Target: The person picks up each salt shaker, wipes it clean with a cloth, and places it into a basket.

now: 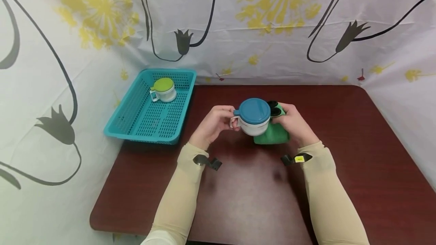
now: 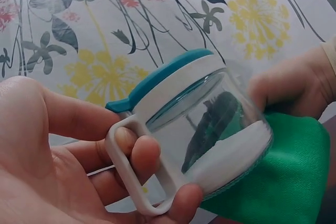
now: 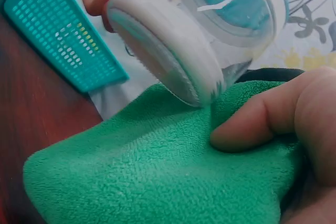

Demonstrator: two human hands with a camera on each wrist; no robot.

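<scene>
A clear glass seasoning jar (image 1: 254,118) with a blue lid and a white handle is held up above the table. Fingers of my left hand (image 2: 68,145) curl through and around its handle. White contents lie in the bottom of the jar (image 2: 231,153), which is tilted in the left wrist view. My right hand (image 1: 295,124) grips a fluffy green cloth (image 3: 142,166) with black parts at its upper edge, the thumb pressing on top. The cloth is right beside the jar's base; whether they touch is hard to tell.
At the back left stands a turquoise plastic basket (image 1: 114,129). Inside it sits a similar jar (image 1: 167,95) with a green lid. The dark red table (image 1: 357,143) meets a patterned sheet (image 1: 221,41) behind and at the sides.
</scene>
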